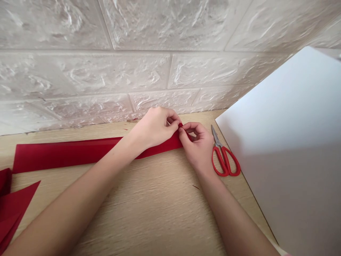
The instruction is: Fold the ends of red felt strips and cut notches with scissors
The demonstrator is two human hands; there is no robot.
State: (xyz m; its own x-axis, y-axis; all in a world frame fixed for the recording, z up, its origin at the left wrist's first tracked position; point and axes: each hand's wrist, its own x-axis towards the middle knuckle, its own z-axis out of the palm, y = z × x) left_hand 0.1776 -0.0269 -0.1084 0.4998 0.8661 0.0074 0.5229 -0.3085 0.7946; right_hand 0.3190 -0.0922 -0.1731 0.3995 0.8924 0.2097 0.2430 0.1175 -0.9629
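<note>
A long red strip (71, 154), paper or thin fabric, lies across the wooden table near the wall. At its right end my left hand (158, 126) pinches a small folded or rolled bit of it between thumb and fingers. Meeting it there, my right hand (197, 142) grips the same end with thumb and forefinger. The fingertips almost touch, and they partly hide the bit of red between them. Just right of my right hand lies a pair of scissors (223, 156) with red handles, its blades closed and pointing toward the wall.
More red pieces (18, 199) lie folded at the left edge. A white brick-patterned wall (138, 71) rises behind the table (157, 209). On the right stands a large white panel (290, 142). A thin dark scrap (196, 187) rests on the wood.
</note>
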